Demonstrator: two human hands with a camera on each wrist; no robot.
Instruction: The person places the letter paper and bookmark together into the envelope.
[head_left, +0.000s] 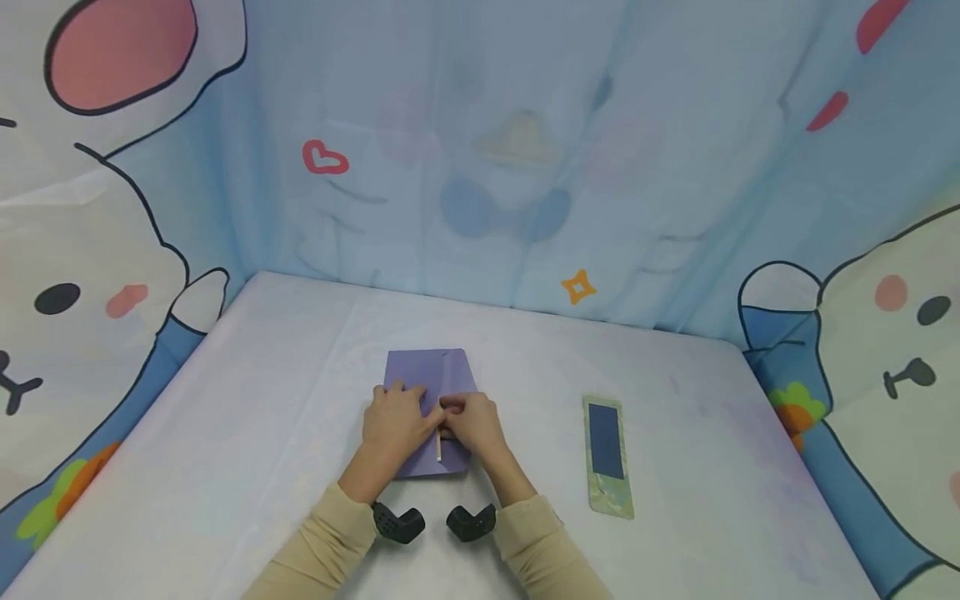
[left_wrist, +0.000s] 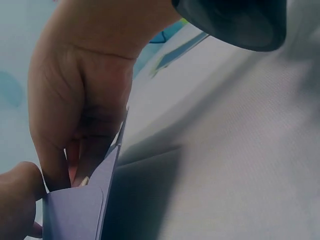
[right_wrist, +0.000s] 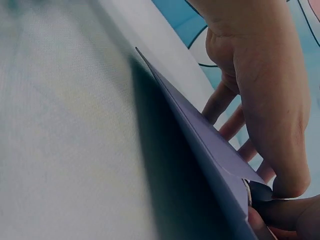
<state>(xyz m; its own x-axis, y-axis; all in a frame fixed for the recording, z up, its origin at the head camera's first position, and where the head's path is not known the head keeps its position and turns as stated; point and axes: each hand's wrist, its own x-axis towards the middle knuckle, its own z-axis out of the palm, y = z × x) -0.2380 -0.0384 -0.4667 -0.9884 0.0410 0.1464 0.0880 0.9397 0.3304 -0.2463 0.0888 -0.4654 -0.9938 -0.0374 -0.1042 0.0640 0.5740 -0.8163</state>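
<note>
A purple paper envelope (head_left: 408,367) lies on the white table, its lower side lifted off the cloth in the right wrist view. My left hand (head_left: 395,417) rests on its left part with fingers spread and thumb at the opening's edge. Close against that thumb, my right hand (head_left: 474,423) pinches the envelope's edge with curled fingers. A narrow pale strip (head_left: 438,446) runs below the two hands along the opening. In the left wrist view the right fingertips go behind the purple paper (left_wrist: 75,212) and are hidden. A dark patch beside the left thumb cannot be made out.
To the right, a flat green patterned card (head_left: 611,496) with a dark blue panel (head_left: 606,442) lies on the white tablecloth (head_left: 697,467). Black wrist devices (head_left: 472,523) sit by both sleeves. Printed blue curtains (head_left: 510,167) stand behind and at the sides.
</note>
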